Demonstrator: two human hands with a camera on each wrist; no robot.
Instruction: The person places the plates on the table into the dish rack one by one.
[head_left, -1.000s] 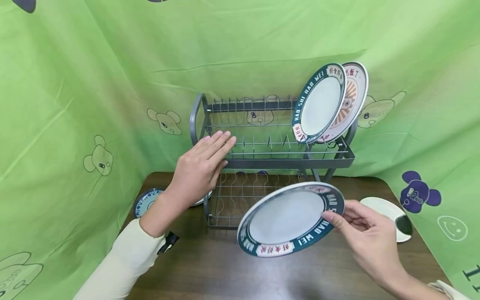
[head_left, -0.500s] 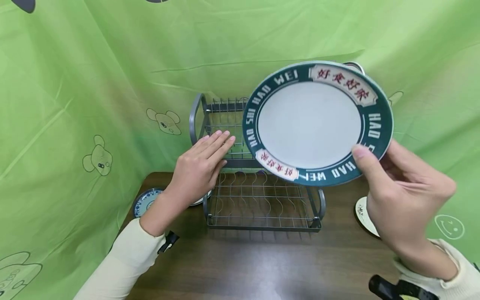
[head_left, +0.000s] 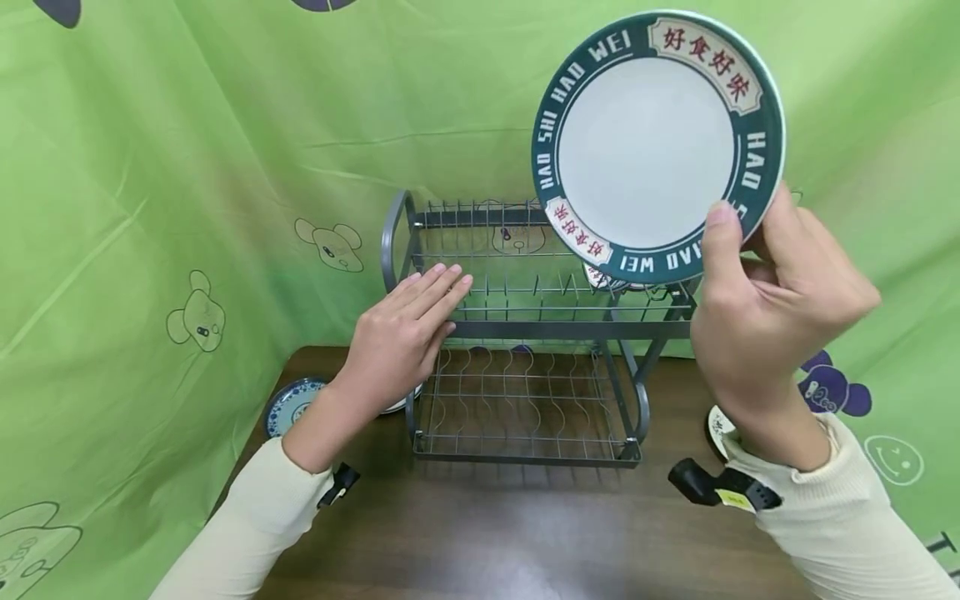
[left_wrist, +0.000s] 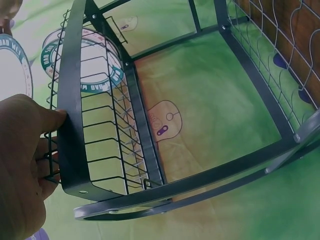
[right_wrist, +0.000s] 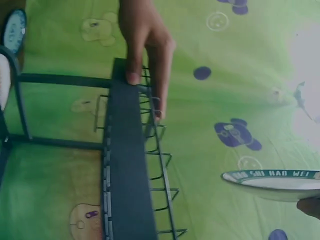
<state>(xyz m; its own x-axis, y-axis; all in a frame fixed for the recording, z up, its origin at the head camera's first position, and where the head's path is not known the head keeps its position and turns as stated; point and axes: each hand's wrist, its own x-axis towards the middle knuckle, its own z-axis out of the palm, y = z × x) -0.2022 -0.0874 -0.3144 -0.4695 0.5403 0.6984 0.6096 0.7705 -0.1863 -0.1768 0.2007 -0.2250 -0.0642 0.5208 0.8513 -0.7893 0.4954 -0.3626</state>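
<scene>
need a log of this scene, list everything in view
wood-grain table: 1, brown, bottom of view
patterned cloth: count unclear, green, behind table
two-tier metal rack: 1, dark grey, on table
round lettered plate: 1, green-rimmed white, in right hand
racked round plates: at least 2, one green-rimmed white, upper tier
round patterned plate: 1, blue-and-white, table's left
mostly hidden dishes: 2, white, either side of rack
wrist-worn devices: 2, black, one per wrist
sleeves: 2, cream, on forearms
left hand: 1, bare, gripping rack
right hand: 1, bare, pinching lettered plate
</scene>
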